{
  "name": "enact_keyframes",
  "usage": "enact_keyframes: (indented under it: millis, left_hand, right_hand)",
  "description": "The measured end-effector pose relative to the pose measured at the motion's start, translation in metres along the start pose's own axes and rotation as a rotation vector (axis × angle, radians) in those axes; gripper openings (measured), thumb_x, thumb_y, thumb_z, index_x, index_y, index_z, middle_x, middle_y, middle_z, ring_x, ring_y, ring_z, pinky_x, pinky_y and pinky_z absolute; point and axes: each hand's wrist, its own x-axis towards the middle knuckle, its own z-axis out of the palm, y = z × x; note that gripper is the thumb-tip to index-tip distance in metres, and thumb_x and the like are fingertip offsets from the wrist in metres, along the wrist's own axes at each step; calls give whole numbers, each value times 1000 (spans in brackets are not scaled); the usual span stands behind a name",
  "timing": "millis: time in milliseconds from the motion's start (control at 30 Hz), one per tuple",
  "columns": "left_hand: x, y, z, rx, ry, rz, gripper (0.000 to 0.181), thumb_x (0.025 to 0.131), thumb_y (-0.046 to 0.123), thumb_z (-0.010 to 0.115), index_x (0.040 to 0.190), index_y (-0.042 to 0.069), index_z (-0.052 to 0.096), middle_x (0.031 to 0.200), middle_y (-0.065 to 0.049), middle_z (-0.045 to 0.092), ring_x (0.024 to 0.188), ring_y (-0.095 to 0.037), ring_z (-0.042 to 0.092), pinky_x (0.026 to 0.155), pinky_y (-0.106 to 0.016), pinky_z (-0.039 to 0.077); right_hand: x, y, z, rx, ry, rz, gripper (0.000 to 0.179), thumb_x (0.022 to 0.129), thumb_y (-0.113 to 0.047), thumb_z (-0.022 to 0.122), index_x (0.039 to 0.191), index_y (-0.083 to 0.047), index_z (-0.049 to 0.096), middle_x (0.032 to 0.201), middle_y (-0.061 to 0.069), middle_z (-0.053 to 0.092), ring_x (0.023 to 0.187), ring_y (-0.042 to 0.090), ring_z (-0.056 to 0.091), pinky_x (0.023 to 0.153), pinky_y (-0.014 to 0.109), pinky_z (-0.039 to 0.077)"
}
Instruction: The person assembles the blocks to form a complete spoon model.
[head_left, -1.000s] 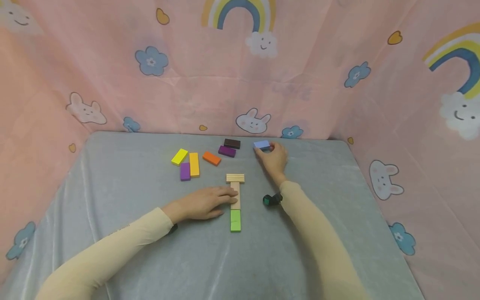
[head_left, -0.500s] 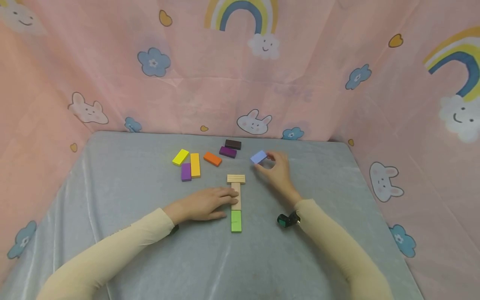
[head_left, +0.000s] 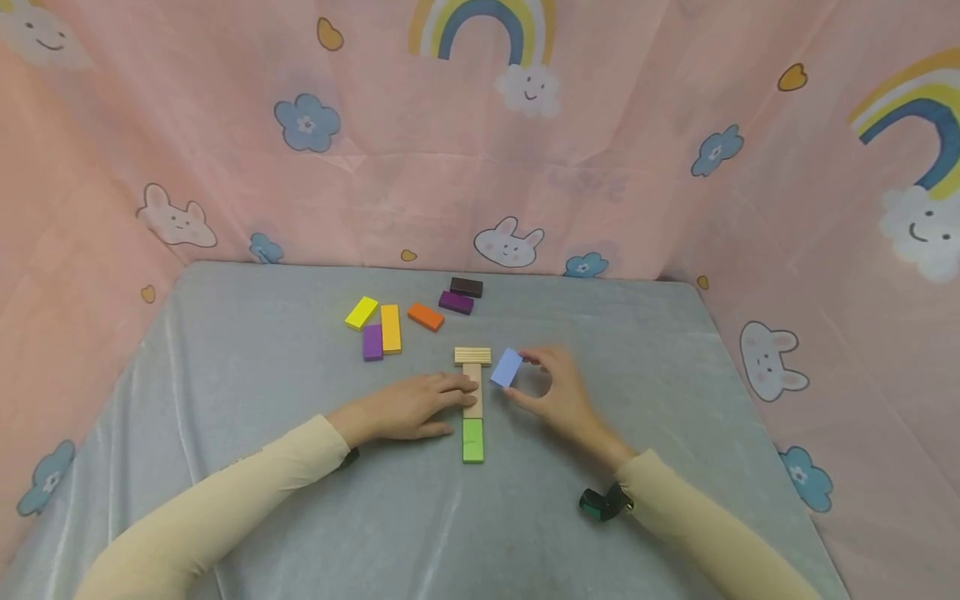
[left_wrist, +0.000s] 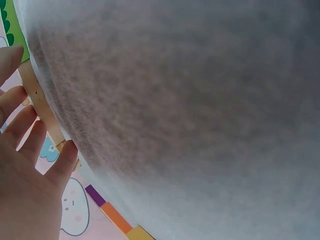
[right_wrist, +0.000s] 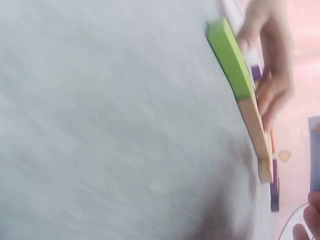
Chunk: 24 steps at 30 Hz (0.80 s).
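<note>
In the head view my right hand point(head_left: 558, 396) pinches a light blue block point(head_left: 506, 367) between thumb and fingers, just right of a row of blocks. That row has a ridged wooden block point(head_left: 472, 356) lying crosswise at the far end, a plain wooden block point(head_left: 472, 404) below it, and a green block point(head_left: 472, 442) nearest me. Fingertips of my left hand point(head_left: 401, 408) rest on the plain wooden block, the fingers extended. The left wrist view shows the spread left fingers point(left_wrist: 22, 117) beside the wooden block point(left_wrist: 42, 102). At the right wrist view's edge the blue block point(right_wrist: 315, 155) is partly cut off.
Farther back lie a yellow block point(head_left: 362, 313), a purple block point(head_left: 372, 342), an amber block point(head_left: 391, 329) and an orange block point(head_left: 426, 317). A dark purple block point(head_left: 456, 302) lies by a black-brown block point(head_left: 467, 287). A pink printed curtain point(head_left: 420, 192) surrounds the grey cloth-covered table point(head_left: 300, 533).
My right hand has brought the light blue block from the back of the table toward me and left, turning it, to beside the row. The left hand has stayed in place.
</note>
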Motion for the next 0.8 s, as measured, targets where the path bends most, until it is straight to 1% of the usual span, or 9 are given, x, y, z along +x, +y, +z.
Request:
enact_keyframes:
  millis: [167, 267, 333, 533, 700, 800]
  left_hand:
    - [0, 1, 0, 2, -7, -7, 52, 98, 34, 60, 146, 19, 47, 158, -1, 40, 147, -20, 38, 121, -41, 35]
    - [0, 2, -1, -2, -8, -9, 52, 98, 32, 61, 146, 18, 47, 158, -1, 40, 147, -20, 38, 121, -41, 34]
    - [0, 2, -2, -5, -5, -9, 52, 98, 31, 62, 146, 18, 47, 158, -1, 41, 147, -20, 38, 121, -41, 34]
    - [0, 2, -1, -6, 15, 2, 50, 97, 29, 63, 144, 17, 49, 157, -2, 42, 146, -21, 39, 120, -42, 35]
    - [-1, 1, 0, -14, 16, 6, 48, 97, 28, 62, 143, 17, 50, 157, -1, 42, 147, -20, 38, 121, -42, 35]
    - [-1, 0, 1, -17, 17, 9, 48, 97, 27, 62, 143, 18, 50, 157, -1, 42, 147, -21, 38, 120, -43, 35]
  right_hand:
    - [-20, -5, 3, -16, 2, -145, 60, 71, -29, 88, 124, -12, 64, 115, 3, 65, 108, 18, 57, 89, 39, 49]
    - [-33, -9, 6, -27, -15, -208, 62, 71, -30, 88, 125, -14, 63, 117, -1, 66, 109, 15, 57, 91, 37, 49]
    - [-41, -11, 10, -26, -20, -255, 62, 70, -30, 89, 125, -14, 63, 117, -1, 66, 109, 15, 58, 93, 37, 48]
    - [-58, -16, 20, -32, -50, -347, 63, 71, -35, 88, 125, -15, 63, 117, -1, 65, 110, 16, 57, 93, 36, 49]
    - [-67, -18, 26, -22, -88, -413, 62, 73, -39, 86, 126, -15, 63, 118, -2, 63, 109, 14, 56, 92, 33, 50]
    - [-72, -19, 30, -9, -92, -462, 62, 73, -40, 86, 125, -14, 63, 118, -1, 63, 108, 13, 56, 90, 31, 50]
